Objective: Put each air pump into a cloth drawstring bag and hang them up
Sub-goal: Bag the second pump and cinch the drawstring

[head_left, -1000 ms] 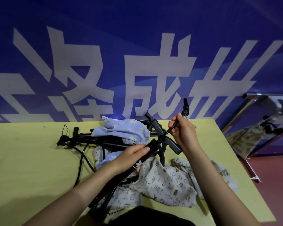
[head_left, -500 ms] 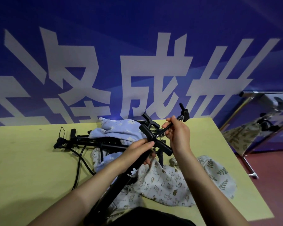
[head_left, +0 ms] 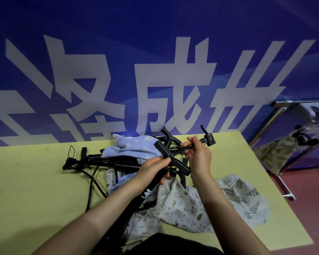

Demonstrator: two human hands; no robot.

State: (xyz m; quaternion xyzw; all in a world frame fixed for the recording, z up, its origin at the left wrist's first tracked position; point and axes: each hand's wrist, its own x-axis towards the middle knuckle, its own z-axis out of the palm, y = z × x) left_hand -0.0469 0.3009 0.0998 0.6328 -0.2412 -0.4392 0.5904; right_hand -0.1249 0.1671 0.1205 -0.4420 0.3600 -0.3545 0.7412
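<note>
banner-backed (head_left: 155,43) table (head_left: 26,190), likely workshop

Held air pump (head_left: 136,203): its lower end passes out of sight under the left forearm and a dark garment at the bottom edge. Blue floral drawstring bag (head_left: 134,149) covers the middle of the pumps lying behind it. Lettering on the held pump's barrel is too small to read. Counter (head_left: 26,181) cut off at the left edge.

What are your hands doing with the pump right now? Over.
Left hand grips pump barrel. Right hand pinches its hose near the nozzle. Not bagged yet. Other pumps and cloth bags cluttered underneath.
</note>
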